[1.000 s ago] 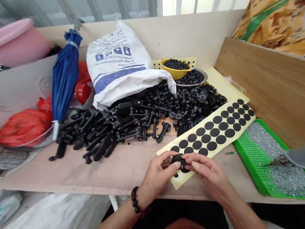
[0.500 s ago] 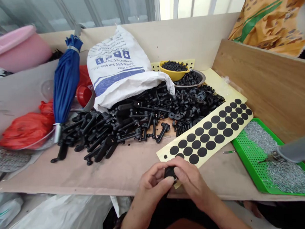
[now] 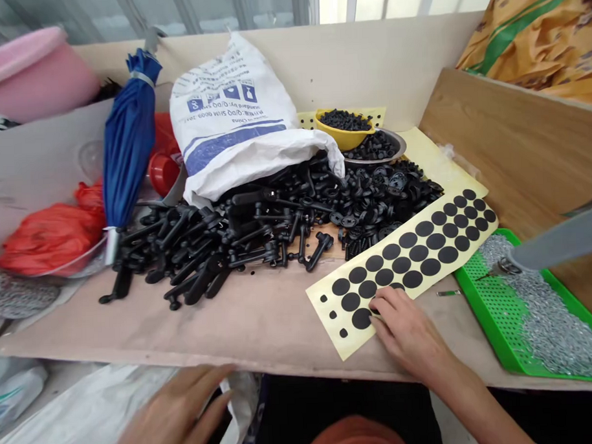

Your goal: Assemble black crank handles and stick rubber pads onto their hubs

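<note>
Slick paper, dull black plastic and bright metal, all on one bench.
The pale yellow sheet (image 3: 353,343) near me looks like smooth backing paper with a faint sheen, its round stickers (image 3: 412,279) flat and matt; the heaped black parts (image 3: 195,251) look like hard plastic, satin where light catches them. Beyond, a crinkled plastic-looking sack (image 3: 234,114), a cloth umbrella (image 3: 128,140), a smooth wood-grained board (image 3: 521,136), a glossy green plastic tray (image 3: 494,325) and shiny metal pieces (image 3: 562,332).
</note>
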Motion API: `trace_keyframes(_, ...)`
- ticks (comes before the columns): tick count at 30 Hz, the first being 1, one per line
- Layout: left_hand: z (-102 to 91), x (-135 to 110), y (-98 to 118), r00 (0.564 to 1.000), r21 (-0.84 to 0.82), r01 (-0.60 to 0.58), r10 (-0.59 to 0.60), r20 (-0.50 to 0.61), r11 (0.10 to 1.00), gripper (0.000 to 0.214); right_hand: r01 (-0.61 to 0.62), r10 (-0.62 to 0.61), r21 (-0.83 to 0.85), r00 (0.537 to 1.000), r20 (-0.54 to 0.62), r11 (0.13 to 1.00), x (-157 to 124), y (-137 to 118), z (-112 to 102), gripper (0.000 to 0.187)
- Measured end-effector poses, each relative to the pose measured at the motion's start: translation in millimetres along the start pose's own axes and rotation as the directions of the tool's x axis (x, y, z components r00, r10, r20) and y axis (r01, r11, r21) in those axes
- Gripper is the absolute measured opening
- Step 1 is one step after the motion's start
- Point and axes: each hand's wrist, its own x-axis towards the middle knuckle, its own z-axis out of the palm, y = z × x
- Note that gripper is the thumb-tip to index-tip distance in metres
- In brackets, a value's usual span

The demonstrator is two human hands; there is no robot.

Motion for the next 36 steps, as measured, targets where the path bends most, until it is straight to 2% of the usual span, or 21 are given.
trace_keyframes(2, 5.1, 30.6, 37.5, 0.99, -0.044, -0.143, 0.142, -0.028, 0.989, 0.027, 0.016, -0.017, -0.065, 1.0, -0.016, 0.998, -2.5, 0.6, 7.0, 0.015)
trace_keyframes(5, 22.8, 75.6, 93.4, 0.933, -0.12, -0.341, 0.351, 0.078, 0.932, 0.03, 0.011, -0.016, -0.112, 0.999, -0.036, 0.994, -4.2, -3.6, 12.8, 0.014)
trace_keyframes(7, 37.8, 96.7, 116.5, 0.91, -0.125, -0.374, 0.39, 0.139, 0.919, 0.032, -0.005, 0.0, -0.109, 0.999, -0.046, 0.994, -4.6, -6.2, 13.1, 0.014)
trace_keyframes(9, 50.6, 109.0, 126.6, 0.906, -0.097, -0.374, 0.386, 0.172, 0.922, 0.036, -0.027, 0.024, -0.067, 0.998, -0.058, 0.997, -5.0, -7.4, 11.4, 0.015)
trace_keyframes(14, 61.7, 114.8, 126.5, 0.908, -0.037, -0.374, 0.374, 0.187, 0.927, 0.04, -0.024, 0.027, 0.127, 0.999, -0.022, 0.992, -5.0, -7.2, 7.0, 0.016)
trace_keyframes(21, 65.0, 111.3, 125.9, 0.909, -0.014, -0.378, 0.374, 0.183, 0.926, 0.039, -0.059, 0.059, -0.013, 0.997, -0.04, 0.998, 2.7, -13.0, 12.8, 0.017)
trace_keyframes(30, 64.8, 111.9, 127.0, 0.907, 0.002, -0.383, 0.376, 0.192, 0.924, 0.037, -0.067, 0.057, 0.163, 0.996, 0.066, 0.984, 0.4, -10.8, 7.7, 0.014)
trace_keyframes(36, 67.4, 109.3, 123.8, 0.91, -0.023, -0.382, 0.38, 0.167, 0.924, 0.037, -0.068, 0.068, 0.136, 0.998, 0.005, 0.988, 1.5, -11.7, 9.4, 0.014)
